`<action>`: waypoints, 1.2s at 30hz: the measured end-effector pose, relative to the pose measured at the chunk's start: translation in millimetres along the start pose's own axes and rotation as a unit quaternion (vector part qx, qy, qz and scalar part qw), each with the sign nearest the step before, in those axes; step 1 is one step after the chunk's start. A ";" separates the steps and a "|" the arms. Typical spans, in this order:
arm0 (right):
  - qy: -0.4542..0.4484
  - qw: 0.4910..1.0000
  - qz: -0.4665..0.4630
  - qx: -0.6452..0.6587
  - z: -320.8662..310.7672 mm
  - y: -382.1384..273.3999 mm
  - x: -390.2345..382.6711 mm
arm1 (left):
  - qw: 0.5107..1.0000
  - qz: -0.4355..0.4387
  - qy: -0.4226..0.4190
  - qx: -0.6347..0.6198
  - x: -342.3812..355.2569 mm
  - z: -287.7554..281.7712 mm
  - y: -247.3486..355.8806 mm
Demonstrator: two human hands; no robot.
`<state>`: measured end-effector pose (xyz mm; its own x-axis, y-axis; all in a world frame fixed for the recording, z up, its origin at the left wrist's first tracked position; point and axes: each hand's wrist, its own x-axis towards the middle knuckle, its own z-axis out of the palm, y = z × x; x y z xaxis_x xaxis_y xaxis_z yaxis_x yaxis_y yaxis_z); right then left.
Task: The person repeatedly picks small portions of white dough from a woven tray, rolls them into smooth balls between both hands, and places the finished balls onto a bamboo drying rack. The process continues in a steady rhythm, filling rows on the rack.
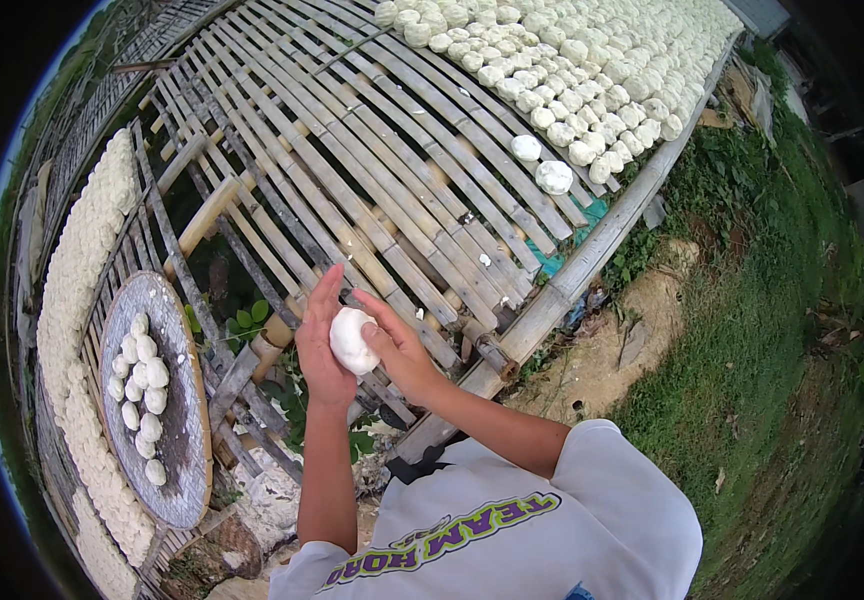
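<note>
Between my two palms I hold a white dough-like ball (pixel 353 341), smooth and roundish. My left hand (pixel 325 350) presses against its left side, fingers stretched upward. From the right, my right hand (pixel 402 348) cups it, with the thumb over its front. Both hands are above the near end of a slatted bamboo rack (pixel 382 190). Further off, two more white balls, a smaller one (pixel 526 148) and a larger one (pixel 554 177), rest on the slats beside many rows of similar pale lumps (pixel 592 80).
At left, a round woven tray (pixel 184 450) carries several white balls. Beyond it, another rack is covered with pale lumps (pixel 87 260). A thick bamboo rail (pixel 602 260) edges the rack on the right; grass (pixel 742 380) and bare soil (pixel 652 310) lie beside it. Slats have gaps and broken spots.
</note>
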<state>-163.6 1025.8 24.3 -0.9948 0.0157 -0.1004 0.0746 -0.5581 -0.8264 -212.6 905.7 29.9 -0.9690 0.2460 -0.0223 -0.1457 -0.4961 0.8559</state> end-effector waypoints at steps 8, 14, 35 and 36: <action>0.224 0.945 0.174 0.161 -207.3 -14.8 100.3 | 0.954 -0.170 0.157 0.193 42.6 33.8 -74.8; 0.256 0.940 -0.012 -0.227 -339.3 -79.7 250.4 | 0.922 -0.256 0.272 0.105 -7.8 -9.1 -102.9; 0.028 0.448 -0.083 -0.890 -422.1 -83.7 388.7 | 0.900 -0.282 0.326 0.069 -27.1 -28.0 -108.2; 0.050 0.464 -0.127 -0.875 -411.3 -84.0 383.4 | 0.897 -0.285 0.332 0.062 -30.6 -26.6 -103.1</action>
<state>-522.9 1420.0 -172.7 -0.9853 -0.0169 0.1702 -0.0162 0.9999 0.0058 -173.3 927.2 -71.4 -0.6553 -0.1407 -0.7421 -0.6721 -0.3399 0.6579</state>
